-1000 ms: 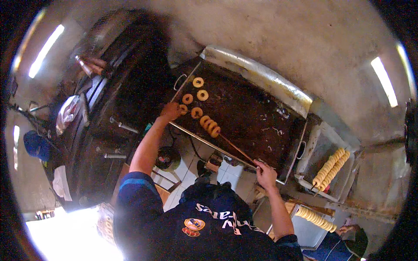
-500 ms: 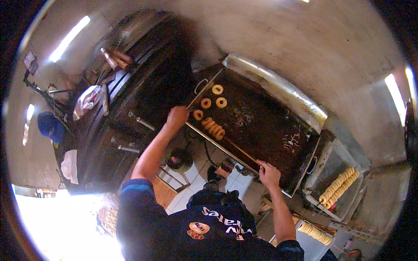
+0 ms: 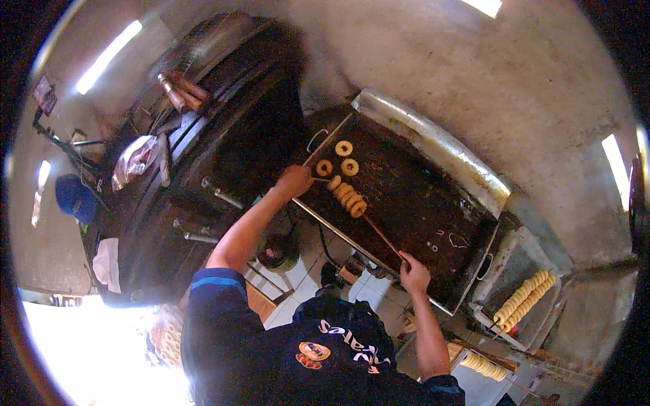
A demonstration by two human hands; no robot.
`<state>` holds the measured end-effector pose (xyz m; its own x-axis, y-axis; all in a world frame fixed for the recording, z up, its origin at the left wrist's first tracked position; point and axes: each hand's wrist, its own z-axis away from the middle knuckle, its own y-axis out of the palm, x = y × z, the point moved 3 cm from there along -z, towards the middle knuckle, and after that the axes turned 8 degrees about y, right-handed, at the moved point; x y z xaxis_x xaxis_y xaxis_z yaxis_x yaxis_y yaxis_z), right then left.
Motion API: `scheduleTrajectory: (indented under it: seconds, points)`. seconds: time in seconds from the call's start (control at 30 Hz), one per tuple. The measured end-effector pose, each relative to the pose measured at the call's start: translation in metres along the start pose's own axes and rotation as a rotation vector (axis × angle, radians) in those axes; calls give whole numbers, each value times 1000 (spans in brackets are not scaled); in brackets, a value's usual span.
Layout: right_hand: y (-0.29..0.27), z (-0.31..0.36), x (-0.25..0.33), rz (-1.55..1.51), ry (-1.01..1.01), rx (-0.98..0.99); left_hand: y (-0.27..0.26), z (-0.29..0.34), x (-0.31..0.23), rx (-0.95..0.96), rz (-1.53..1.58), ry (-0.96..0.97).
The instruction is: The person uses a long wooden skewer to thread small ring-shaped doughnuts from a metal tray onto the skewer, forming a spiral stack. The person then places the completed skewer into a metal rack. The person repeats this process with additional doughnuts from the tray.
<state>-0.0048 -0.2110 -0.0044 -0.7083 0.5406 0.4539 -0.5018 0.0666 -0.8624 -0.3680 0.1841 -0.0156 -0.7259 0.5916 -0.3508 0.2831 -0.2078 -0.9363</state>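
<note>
My right hand (image 3: 414, 274) is clamped on a thin brown stick (image 3: 384, 236), over the near edge of the wide dark pan (image 3: 420, 223), toward its right corner. The stick slants across the pan into a row of threaded rings (image 3: 349, 199), which sit close to the near edge toward the left corner. They are golden brown, rounded and plump, pressed side by side so that their holes barely show; I count about five, though the overlap leaves that unsure. My left hand (image 3: 296, 181) is at the pan's near left corner with its fingers curled; a thin line runs from it to the end ring, but I cannot tell whether the fingers press on anything. Three loose rings (image 3: 344, 148) lie flat near the left edge, apart from the row: two are paler yellow, one is browner, and each has a dark round hole. The pan has two looped handles (image 3: 485, 267), one at each end. Beyond its right edge, a metal tray (image 3: 525, 247) carries two rows of pale rings (image 3: 525, 301), side by side. Lower down, one more pale row (image 3: 483, 365) lies over a second tray.
</note>
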Motion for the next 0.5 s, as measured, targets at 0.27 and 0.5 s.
scheduleTrajectory:
  seconds: [0.27,0.5]
  points:
    - [4,-10,11,-62,-66,-91,-10,-43,14,46,5,-206]
    - [29,-5,-45,-272,-63,-145,-50,-43,-14,-95,141,89]
